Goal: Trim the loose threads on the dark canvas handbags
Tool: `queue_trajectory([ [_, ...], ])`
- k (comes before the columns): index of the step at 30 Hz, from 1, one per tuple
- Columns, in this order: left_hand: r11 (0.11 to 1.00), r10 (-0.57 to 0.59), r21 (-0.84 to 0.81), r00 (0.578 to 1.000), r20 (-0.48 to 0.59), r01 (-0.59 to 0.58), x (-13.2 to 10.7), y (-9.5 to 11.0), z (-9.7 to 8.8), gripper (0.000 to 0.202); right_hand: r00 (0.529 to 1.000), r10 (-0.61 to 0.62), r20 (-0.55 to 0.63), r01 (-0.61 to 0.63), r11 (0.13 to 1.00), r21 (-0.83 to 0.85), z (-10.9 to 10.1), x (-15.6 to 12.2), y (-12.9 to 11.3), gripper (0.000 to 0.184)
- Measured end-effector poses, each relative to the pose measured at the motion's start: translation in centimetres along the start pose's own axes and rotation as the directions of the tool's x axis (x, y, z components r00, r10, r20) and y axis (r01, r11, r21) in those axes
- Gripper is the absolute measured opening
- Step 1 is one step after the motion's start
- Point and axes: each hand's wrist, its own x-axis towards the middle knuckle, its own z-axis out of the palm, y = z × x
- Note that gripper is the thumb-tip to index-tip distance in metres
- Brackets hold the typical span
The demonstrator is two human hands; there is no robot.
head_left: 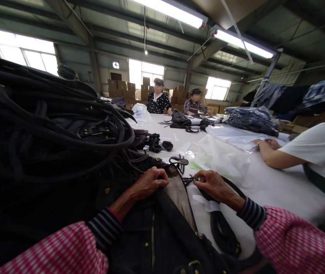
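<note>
A black bag (139,236) with gold zippers lies in front of me, its beige lining (176,186) showing at the open top. My left hand (152,180) is closed, thumb and fingers pinching the bag's edge beside the lining. Just right of the opening, my right hand (214,186) pinches a small dark piece with a shiny metal part (190,179); its exact kind is too small to tell. Under my right forearm lies a black strap (223,232), bundled with a white wrap (212,206). A dark tab (179,160) sits beyond the bag's opening.
Black bags (51,125) with long handles pile high on my left. Rolled black straps (154,142) and clear plastic bags (222,156) lie on the white table (279,186). A co-worker's arm (273,156) rests at right; two people (158,101) are across the table, near plastic-wrapped goods (249,120).
</note>
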Motion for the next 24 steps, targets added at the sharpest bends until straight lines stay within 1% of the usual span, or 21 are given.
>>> queue_trajectory([
  [7, 0.999, -0.013, 0.045, 0.999, -0.032, 0.015, -0.1, 0.3, 0.3, 0.021, 1.0, 0.003, -0.019, -0.001, 0.999, 0.055, 0.3, -0.2, -0.5, 0.021],
  [11, 0.996, -0.03, 0.089, 0.999, -0.026, 0.033, -0.2, 0.7, 0.3, 0.02, 0.999, -0.03, -0.032, 0.032, 0.997, 0.064, 0.8, -0.1, -0.7, 0.023],
  [15, 0.99, -0.033, 0.135, 0.999, -0.034, 0.038, -0.2, 1.0, 0.4, 0.019, 0.997, -0.076, -0.025, 0.077, 0.996, 0.033, 1.2, 0.1, -1.1, 0.017],
  [18, 0.99, -0.027, 0.138, 0.998, -0.056, 0.035, -0.2, 0.9, 0.5, 0.019, 0.996, -0.092, -0.006, 0.092, 0.995, 0.034, 1.0, 0.0, -1.3, 0.014],
  [20, 0.995, -0.012, 0.101, 0.997, -0.071, 0.02, -0.2, 0.8, 0.4, 0.019, 0.992, -0.122, -0.012, 0.122, 0.99, 0.069, 0.7, -0.2, -1.3, 0.018],
  [22, 1.0, 0.015, -0.002, 0.997, -0.08, -0.015, -0.1, 0.7, 0.4, 0.018, 0.989, -0.141, -0.046, 0.146, 0.982, 0.122, 0.4, -0.2, -1.5, 0.023],
  [24, 0.992, 0.037, -0.12, 0.996, -0.083, -0.047, -0.1, 0.5, 0.4, 0.016, 0.984, -0.14, -0.106, 0.159, 0.968, 0.196, 0.5, -0.1, -1.9, 0.023],
])
